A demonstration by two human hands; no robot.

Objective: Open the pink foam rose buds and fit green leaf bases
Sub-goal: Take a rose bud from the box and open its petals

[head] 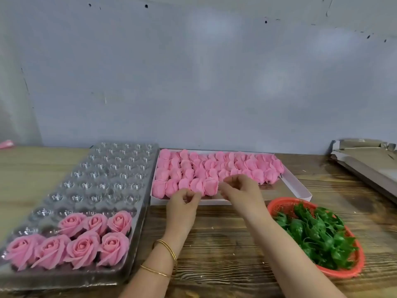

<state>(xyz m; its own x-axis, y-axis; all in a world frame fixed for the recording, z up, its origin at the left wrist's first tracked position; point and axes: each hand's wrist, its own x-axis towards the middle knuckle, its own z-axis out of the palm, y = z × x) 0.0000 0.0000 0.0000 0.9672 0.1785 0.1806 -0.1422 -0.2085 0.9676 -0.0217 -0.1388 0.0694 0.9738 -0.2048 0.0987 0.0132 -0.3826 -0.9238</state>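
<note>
Two thin gold bangles [165, 254], smooth and round, on the left forearm at the near edge of the tabletop.

Left hand [182, 203]: fingers curled, knuckles up, at the front wall of the box and against the nearest bud. Whether it pinches a bud cannot be told.

Right hand [240, 188]: fingers bent, over the front row of buds. Its grasp cannot be told either.

Pink foam rose buds [214, 168]: closed, rounded, matt and soft-looking, with overlapping petals. They are packed in close rows, middle of the tabletop toward the far edge.

Box [300, 190]: shallow, white, rectangular card with low walls, holding the buds. Its right front part shows bare floor.

Green leaf bases [318, 233]: glossy plastic with spiky pointed sepals, heaped loosely.

Basket [279, 206]: red plastic mesh with a round rim, holding the leaf bases near the right near corner, just beside the box.

Opened roses [86, 239]: seven, pink, with layered petals spread wide. They sit in two rows at the near end of the tray.

Tray [103, 175]: clear moulded plastic with rows of round shiny cups, long and rectangular, on the left side of the tabletop.

Tabletop [214, 244]: brown wood with a coarse streaked grain.

Flattened cardboard [365, 160]: grey-brown sheets, stacked at the far right corner.

Wall [193, 82]: pale grey, smooth, with small dark marks.
</note>
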